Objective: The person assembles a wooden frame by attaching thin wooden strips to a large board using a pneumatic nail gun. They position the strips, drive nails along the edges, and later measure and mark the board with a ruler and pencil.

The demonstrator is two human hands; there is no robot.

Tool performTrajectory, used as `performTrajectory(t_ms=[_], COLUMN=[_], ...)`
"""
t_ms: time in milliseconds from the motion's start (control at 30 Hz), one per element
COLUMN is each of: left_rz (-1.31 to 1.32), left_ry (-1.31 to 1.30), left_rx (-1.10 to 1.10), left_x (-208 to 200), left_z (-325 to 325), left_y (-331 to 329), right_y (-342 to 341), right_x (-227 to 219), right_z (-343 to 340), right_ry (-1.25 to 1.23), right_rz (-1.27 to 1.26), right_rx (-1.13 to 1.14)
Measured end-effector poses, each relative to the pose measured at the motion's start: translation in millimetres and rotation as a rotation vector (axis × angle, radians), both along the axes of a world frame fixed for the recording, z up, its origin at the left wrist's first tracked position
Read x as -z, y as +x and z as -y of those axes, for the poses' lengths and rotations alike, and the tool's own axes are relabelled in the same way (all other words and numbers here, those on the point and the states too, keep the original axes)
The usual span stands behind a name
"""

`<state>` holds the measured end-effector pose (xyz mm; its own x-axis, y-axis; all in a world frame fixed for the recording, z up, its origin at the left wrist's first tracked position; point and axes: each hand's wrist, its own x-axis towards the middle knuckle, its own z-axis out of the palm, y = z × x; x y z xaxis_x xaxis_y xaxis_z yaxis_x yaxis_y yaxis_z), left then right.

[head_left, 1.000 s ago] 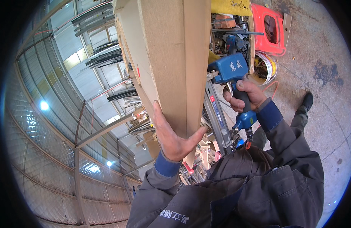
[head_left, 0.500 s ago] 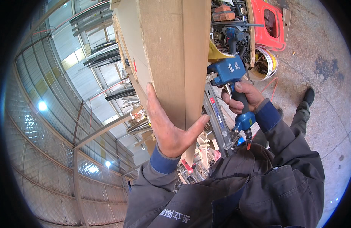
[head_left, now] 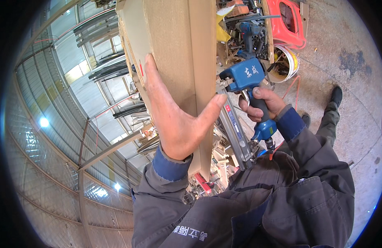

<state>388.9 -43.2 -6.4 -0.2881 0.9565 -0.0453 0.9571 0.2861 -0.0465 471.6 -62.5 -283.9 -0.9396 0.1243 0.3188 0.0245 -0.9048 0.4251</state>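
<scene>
A long brown board piece point(head_left: 170, 49), built from panels joined lengthwise, runs from the top of the view down toward my body. My left hand point(head_left: 178, 120) lies across it, thumb and fingers spread wide over its two edges. In my right hand point(head_left: 267, 103) is a blue pneumatic nail gun point(head_left: 246, 76), gripped by its dark handle, with a finger near the trigger. The gun's nose is beside the board's right edge; whether they touch I cannot tell. Its long metal magazine point(head_left: 236, 132) slants down toward my waist.
Beyond the gun, a wooden bin point(head_left: 270, 33) holds tools, among them a blue cordless drill point(head_left: 247, 35). A red plastic stool point(head_left: 285, 25) and a round white bucket point(head_left: 288, 64) stand at the right. An orange hose point(head_left: 297, 93) crosses the concrete floor. Racks of dark strips point(head_left: 110, 66) are at the left.
My left hand has slid up along the board, away from my body. The nail gun has shifted slightly left and down in view and tilted a little. The board appears slightly further left.
</scene>
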Motion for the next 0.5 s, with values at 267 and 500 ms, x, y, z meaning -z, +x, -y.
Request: performTrajectory(t_ms=[267, 500], left_rz=[-0.007, 0.368], left_ry=[0.027, 0.27], left_rx=[0.051, 0.0], left_x=[9, 9], left_z=[-4, 0], left_y=[-1, -13], right_y=[2, -2], right_x=[-2, 0], right_z=[22, 28], right_ry=[-0.003, 0.183], right_rz=[0.026, 0.021], right_rx=[0.029, 0.101])
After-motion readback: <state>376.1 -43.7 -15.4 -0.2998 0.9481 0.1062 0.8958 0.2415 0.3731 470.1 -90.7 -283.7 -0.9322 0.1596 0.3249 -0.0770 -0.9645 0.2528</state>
